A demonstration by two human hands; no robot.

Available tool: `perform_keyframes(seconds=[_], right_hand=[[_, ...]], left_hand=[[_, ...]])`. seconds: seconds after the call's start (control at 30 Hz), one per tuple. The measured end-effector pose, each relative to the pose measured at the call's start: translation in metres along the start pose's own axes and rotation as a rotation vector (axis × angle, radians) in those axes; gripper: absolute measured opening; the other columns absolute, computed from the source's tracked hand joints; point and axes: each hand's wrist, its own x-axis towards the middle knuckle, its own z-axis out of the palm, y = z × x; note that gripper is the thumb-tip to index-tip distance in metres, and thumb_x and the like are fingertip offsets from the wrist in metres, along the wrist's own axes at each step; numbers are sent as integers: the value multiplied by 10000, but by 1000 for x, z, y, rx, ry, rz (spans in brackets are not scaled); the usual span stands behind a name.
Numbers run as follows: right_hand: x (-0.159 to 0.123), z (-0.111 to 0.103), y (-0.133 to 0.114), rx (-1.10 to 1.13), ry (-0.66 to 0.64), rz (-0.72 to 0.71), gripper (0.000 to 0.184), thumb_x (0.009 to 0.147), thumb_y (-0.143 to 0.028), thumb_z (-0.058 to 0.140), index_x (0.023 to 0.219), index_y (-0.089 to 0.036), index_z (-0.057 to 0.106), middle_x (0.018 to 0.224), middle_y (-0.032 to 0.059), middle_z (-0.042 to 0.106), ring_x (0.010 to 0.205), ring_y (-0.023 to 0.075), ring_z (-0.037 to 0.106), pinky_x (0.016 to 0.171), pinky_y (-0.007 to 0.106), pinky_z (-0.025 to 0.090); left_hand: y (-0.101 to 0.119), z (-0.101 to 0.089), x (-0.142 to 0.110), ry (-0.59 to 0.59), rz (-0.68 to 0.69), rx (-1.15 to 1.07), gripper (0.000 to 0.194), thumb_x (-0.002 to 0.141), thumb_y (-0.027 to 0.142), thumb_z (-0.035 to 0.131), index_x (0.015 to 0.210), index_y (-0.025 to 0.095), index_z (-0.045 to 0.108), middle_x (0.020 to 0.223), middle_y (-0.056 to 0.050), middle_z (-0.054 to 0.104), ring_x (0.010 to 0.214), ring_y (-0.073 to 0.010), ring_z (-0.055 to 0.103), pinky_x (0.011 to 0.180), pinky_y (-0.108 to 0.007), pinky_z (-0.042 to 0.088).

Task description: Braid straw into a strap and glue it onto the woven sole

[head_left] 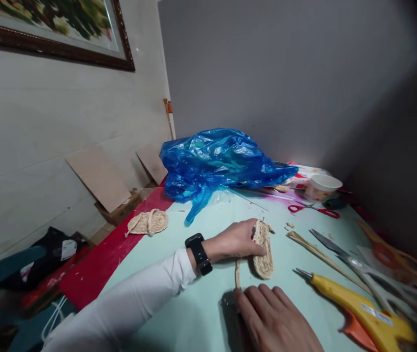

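My left hand (238,239), with a black watch on its wrist, is closed on a small oval woven straw sole (264,261). The thumb lies across the sole, which points away from me over the pale table. A braided straw cord (237,274) runs from beneath my left hand toward me. My right hand (270,318) pinches the near end of that cord between thumb and forefinger; its other fingers are curled. To the left lies a small woven straw slipper (148,223) with a strap across it.
A yellow hot glue gun (358,303), large scissors (362,264) and a straw strip (325,256) lie on the right. Farther back are red-handled scissors (314,209), a paper cup (322,187) and a blue plastic bag (219,164). Red cloth (109,259) edges the table's left side.
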Motion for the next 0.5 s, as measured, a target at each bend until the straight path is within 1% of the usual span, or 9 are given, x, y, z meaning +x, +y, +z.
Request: perform_keyframes(seconds=[0.07,0.1,0.17,0.2,0.27,0.33,0.37,0.4,0.5], right_hand=[[4,-2,-6,40,7,66,154,776,-199,636,874,-197,517,723,7,566,640,204,504,642,334,293],[6,-3,-9,59,18,88,183,768,-231,676,819,-204,503,702,0,555,625,199,495,624,332,285],[9,-4,-13,68,43,129,225,767,-225,705,763,-205,481,679,-9,546,607,188,488,603,330,284],[10,-5,-13,57,58,147,207,777,-210,697,777,-201,490,673,-9,546,605,186,490,596,329,292],[10,-7,-14,36,78,173,175,806,-175,659,934,-166,539,693,0,567,624,186,508,598,324,328],[10,-9,-13,45,86,184,342,818,-154,623,1138,-106,513,730,16,593,651,190,529,608,317,366],[9,-10,-14,67,79,191,409,813,-148,611,1198,-90,488,754,25,605,668,193,538,615,314,380],[8,-10,-14,95,71,200,435,801,-145,605,1215,-88,481,772,31,611,683,197,543,623,313,390],[5,-11,-16,175,67,227,388,761,-129,591,1142,-106,520,770,25,597,680,197,533,629,308,386]], left_hand=[[1,0,-3,-1,18,5,563,582,68,730,1129,192,670,797,-14,668,718,-173,582,636,-254,430],[1,0,-4,-2,25,3,569,594,69,726,1146,190,665,802,-11,669,719,-171,580,639,-252,424],[1,0,-4,-6,31,-5,592,608,62,723,1183,182,654,767,4,652,683,-151,559,609,-237,398],[1,0,-4,-6,29,-9,617,618,58,722,1218,179,638,746,14,638,664,-139,545,592,-229,382],[1,1,-4,12,12,-34,680,644,62,722,1301,164,577,672,40,594,614,-119,515,571,-218,368],[3,1,-5,32,-19,-79,687,660,78,734,1319,143,552,680,35,599,630,-117,542,602,-217,401],[5,2,-6,31,-38,-109,671,664,95,745,1307,137,558,716,16,626,656,-125,573,633,-226,430],[7,2,-7,25,-57,-141,642,666,112,757,1282,132,575,766,-12,657,689,-137,604,668,-240,458],[12,2,-12,3,-97,-238,551,675,146,782,1204,127,628,898,-83,709,758,-165,655,733,-273,504]])
